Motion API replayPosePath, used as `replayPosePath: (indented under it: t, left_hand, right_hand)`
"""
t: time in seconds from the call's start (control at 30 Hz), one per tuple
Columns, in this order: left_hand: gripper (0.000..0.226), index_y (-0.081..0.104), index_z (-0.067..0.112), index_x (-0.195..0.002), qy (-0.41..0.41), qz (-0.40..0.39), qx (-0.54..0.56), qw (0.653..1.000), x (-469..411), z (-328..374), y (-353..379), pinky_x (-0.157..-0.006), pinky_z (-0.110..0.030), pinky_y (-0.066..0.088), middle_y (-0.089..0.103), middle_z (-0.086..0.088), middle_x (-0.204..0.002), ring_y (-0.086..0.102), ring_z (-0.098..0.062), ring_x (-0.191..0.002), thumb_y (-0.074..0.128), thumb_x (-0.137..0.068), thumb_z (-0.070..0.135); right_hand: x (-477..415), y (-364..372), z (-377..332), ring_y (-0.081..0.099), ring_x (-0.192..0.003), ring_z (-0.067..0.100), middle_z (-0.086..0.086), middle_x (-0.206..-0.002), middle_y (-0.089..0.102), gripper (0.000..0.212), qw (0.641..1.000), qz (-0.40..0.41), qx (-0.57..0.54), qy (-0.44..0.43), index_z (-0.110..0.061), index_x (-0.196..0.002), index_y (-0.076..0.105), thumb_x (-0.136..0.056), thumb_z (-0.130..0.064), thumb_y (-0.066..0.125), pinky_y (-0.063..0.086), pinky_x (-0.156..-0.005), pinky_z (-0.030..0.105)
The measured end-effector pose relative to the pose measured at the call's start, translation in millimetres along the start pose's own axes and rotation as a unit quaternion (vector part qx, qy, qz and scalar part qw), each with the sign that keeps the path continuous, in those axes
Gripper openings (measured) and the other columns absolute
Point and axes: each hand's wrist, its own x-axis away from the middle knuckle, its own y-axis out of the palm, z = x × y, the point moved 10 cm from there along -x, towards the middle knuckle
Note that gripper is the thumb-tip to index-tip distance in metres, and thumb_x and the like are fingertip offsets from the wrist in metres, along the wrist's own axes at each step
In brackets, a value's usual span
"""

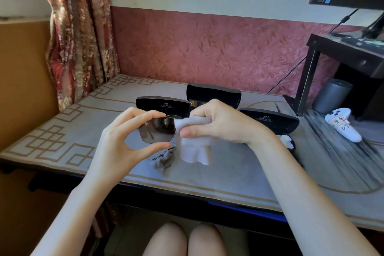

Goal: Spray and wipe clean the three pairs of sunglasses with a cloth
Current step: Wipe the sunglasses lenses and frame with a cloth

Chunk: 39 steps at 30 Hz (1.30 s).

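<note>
In the middle of the frame, just above the patterned grey tabletop (pixel 62 131), the wiping step is in hand. The left hand (pixel 122 137) pinches the dark-lensed, thin-framed sunglasses (pixel 158 130) by 1 lens rim, and the right hand (pixel 220 122) has its grip closed on a crumpled white cloth (pixel 197 147) pressed over the other lens. Next, I'd judge, that lens needs gentle rubbing without twisting the frame; 3 black hard cases (pixel 270 119) stand just behind.
</note>
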Motion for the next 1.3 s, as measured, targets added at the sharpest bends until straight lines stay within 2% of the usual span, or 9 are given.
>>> replayPosePath:
  t: [0.13,0.27,0.33,0.47,0.67,0.83,1.1,1.2,1.3]
  left_hand:
    - [0.058,0.066,0.020,-0.116,-0.011,-0.001,0.004,1.000,0,-1,1,-0.086,-0.006,0.036,0.056,0.012,-0.094,0.054,0.001,-0.090,0.084,-0.065,0.041]
    - [0.056,0.066,0.020,-0.115,-0.015,-0.003,0.008,1.000,1,0,2,-0.085,-0.005,0.037,0.056,0.014,-0.095,0.054,0.002,-0.091,0.083,-0.065,0.038]
    - [0.056,0.066,0.019,-0.115,-0.015,-0.003,0.006,1.000,1,0,1,-0.085,-0.005,0.036,0.057,0.014,-0.096,0.054,0.001,-0.091,0.083,-0.066,0.041]
    - [0.056,0.065,0.023,-0.115,-0.016,-0.008,0.000,1.000,2,0,0,-0.086,-0.005,0.036,0.059,0.014,-0.098,0.055,0.000,-0.093,0.077,-0.066,0.048]
    - [0.054,0.066,0.021,-0.114,-0.006,-0.011,0.009,1.000,3,7,2,-0.088,-0.005,0.037,0.059,0.016,-0.098,0.055,0.003,-0.093,0.078,-0.065,0.042]
    - [0.052,0.062,0.029,-0.115,-0.008,-0.004,0.024,1.000,2,8,0,-0.086,-0.006,0.037,0.057,0.027,-0.096,0.057,0.002,-0.091,0.072,-0.068,0.050]
    - [0.056,0.066,0.023,-0.114,-0.026,0.004,0.010,1.000,3,3,-1,-0.085,-0.004,0.036,0.058,0.025,-0.096,0.056,0.003,-0.092,0.082,-0.065,0.046]
    - [0.054,0.065,0.026,-0.113,-0.026,0.004,0.002,1.000,3,4,-2,-0.082,-0.002,0.035,0.058,0.024,-0.098,0.055,0.005,-0.093,0.081,-0.064,0.044]
    - [0.054,0.066,0.023,-0.113,-0.026,0.006,-0.001,1.000,3,5,-3,-0.082,-0.002,0.035,0.058,0.025,-0.096,0.054,0.007,-0.094,0.081,-0.063,0.041]
  right_hand:
    - [-1,2,5,0.037,-0.061,0.017,0.016,-0.064,0.040,0.046,0.999,0.000,-0.031,-0.015,0.012,-0.079,0.061,-0.096,-0.031,0.059,0.032,-0.059,0.019]
    - [3,2,10,0.058,-0.077,0.008,-0.001,-0.081,0.064,0.029,0.998,-0.007,-0.054,-0.015,-0.018,-0.081,0.068,-0.101,-0.025,0.048,0.040,-0.077,0.018]
    - [5,3,12,0.058,-0.075,0.022,0.012,-0.080,0.065,0.024,0.998,-0.021,-0.052,-0.020,-0.020,-0.082,0.066,-0.100,-0.023,0.050,0.039,-0.072,0.020]
    - [11,6,16,0.058,-0.067,0.004,-0.003,-0.076,0.064,0.010,0.997,-0.052,-0.059,-0.004,0.000,-0.088,0.064,-0.093,-0.009,0.063,0.044,-0.066,0.015]
    - [9,3,9,0.034,-0.047,0.001,-0.014,-0.050,0.040,0.032,0.999,-0.009,-0.035,-0.006,-0.013,-0.058,0.055,-0.079,-0.018,0.079,0.026,-0.047,0.013]
    - [7,0,-2,0.027,-0.055,0.017,0.005,-0.057,0.029,0.046,0.998,0.031,-0.053,-0.028,0.005,-0.062,0.048,-0.090,-0.028,0.066,0.020,-0.051,0.024]
    - [7,-6,4,0.034,-0.063,0.018,0.008,-0.068,0.037,0.048,0.997,0.065,-0.036,-0.030,0.001,-0.066,0.051,-0.098,-0.034,0.052,0.026,-0.061,0.030]
    - [9,-10,9,0.042,-0.059,0.006,-0.001,-0.064,0.048,0.034,0.996,0.062,-0.060,-0.033,0.006,-0.077,0.063,-0.096,-0.022,0.058,0.032,-0.058,0.018]
    - [12,-11,14,0.053,-0.060,-0.003,-0.016,-0.061,0.059,0.015,0.993,0.049,-0.102,-0.028,-0.012,-0.076,0.066,-0.091,-0.013,0.064,0.038,-0.061,0.008]
